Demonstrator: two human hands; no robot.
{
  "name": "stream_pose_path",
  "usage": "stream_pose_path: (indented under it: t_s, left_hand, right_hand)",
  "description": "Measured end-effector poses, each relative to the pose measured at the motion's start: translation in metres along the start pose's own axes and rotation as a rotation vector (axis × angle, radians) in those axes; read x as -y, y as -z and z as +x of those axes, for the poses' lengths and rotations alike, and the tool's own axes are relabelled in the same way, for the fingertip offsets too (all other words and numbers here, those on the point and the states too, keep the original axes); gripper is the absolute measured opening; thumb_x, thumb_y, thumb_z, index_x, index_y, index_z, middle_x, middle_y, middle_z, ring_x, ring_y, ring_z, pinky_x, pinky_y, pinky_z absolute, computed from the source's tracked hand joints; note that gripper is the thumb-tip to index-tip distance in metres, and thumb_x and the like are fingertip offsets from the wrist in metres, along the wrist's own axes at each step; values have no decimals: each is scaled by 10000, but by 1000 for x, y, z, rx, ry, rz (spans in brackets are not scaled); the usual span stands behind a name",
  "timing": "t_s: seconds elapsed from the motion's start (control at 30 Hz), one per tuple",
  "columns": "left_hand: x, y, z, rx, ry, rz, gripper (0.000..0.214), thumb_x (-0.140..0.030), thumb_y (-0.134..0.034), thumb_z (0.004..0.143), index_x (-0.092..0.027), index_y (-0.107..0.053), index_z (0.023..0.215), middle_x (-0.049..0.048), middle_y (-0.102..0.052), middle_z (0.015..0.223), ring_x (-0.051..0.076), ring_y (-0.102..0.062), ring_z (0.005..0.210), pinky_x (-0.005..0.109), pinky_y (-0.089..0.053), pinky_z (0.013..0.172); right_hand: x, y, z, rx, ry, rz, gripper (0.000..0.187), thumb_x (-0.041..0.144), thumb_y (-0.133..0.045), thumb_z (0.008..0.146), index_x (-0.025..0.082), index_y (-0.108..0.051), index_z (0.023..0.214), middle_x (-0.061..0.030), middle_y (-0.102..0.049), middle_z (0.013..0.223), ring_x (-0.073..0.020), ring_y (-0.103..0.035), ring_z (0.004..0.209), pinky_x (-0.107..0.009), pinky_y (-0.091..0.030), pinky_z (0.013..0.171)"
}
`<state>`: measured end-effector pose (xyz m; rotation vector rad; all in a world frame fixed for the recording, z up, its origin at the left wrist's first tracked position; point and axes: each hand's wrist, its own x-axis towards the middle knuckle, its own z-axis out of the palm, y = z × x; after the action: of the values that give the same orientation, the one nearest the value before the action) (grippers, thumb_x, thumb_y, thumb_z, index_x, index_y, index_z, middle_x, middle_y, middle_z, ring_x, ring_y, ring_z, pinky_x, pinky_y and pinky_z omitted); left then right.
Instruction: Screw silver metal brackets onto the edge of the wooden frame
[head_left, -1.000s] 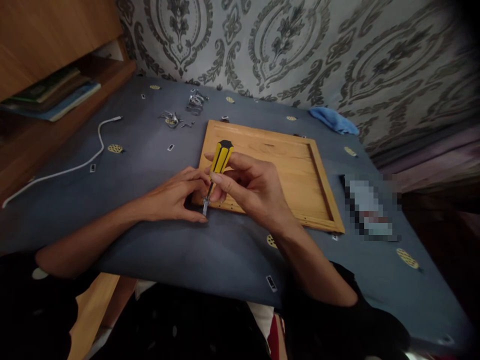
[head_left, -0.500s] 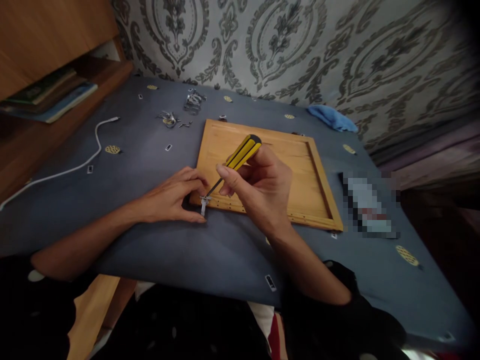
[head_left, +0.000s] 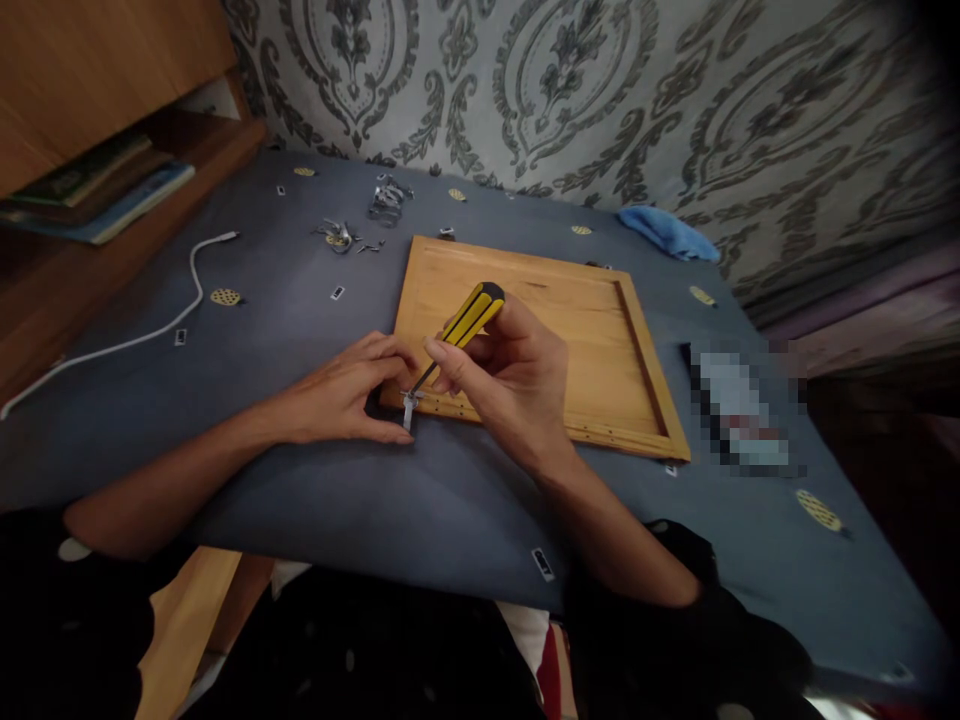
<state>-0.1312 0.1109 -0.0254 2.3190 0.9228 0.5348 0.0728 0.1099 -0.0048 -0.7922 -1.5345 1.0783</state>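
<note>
My right hand (head_left: 517, 375) grips a yellow-and-black screwdriver (head_left: 471, 316), tilted with its tip down at a small metal hinge (head_left: 409, 402). That hinge sits on the near left corner of a wooden panel with a raised frame (head_left: 525, 300), and one arm of it sticks out past the panel's near edge. My left hand (head_left: 352, 390) steadies the hinge, fingers on the panel's corner and thumb by the projecting arm. Small dark holes run along the near edge of the frame. Whatever screw lies under the tip is too small to make out.
Metal hinges (head_left: 388, 200) and loose screws (head_left: 369, 246) lie at the back left. A white cable (head_left: 196, 285) curves along the left, beside a wooden shelf (head_left: 217, 165) with books. At the right are a blue cloth (head_left: 667, 233) and a blurred-out flat object (head_left: 739, 405).
My right hand and the screwdriver handle have shifted slightly left and down, making the screwdriver steeper. Its tip stays at the hinge, and my left hand keeps its place.
</note>
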Motion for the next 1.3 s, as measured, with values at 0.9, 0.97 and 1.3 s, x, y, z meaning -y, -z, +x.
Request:
stream_pose_path:
  t_s: [0.9, 0.97, 1.3]
  left_hand:
    - [3, -3, 0, -22, -37, -12, 436, -586, -737, 833, -188, -588, 931, 76, -612, 1150, 257, -516, 1058, 400, -442, 931]
    - [2, -2, 0, -9, -17, -12, 430, -578, -749, 821, -193, -582, 917, 76, -612, 1176, 262, -514, 1087, 402, -443, 948]
    - [0, 0, 1, 8, -6, -14, 418, -562, -757, 819, -195, -586, 921, 72, -610, 1162, 258, -511, 1079, 391, -438, 942]
  right_hand:
    - [4, -3, -6, -127, 176, -194, 348, 418, -817, 826, 232, -540, 726, 52, -527, 681, -87, -510, 520, -273, -427, 464]
    - [8, -2, -6, -211, 177, -199, 318, 416, -803, 841, 247, -550, 747, 47, -532, 671, -104, -503, 517, -290, -433, 456]
    - [7, 2, -2, -148, 119, -231, 415, 462, -821, 813, 245, -483, 708, 60, -490, 618, -91, -477, 500, -266, -417, 431]
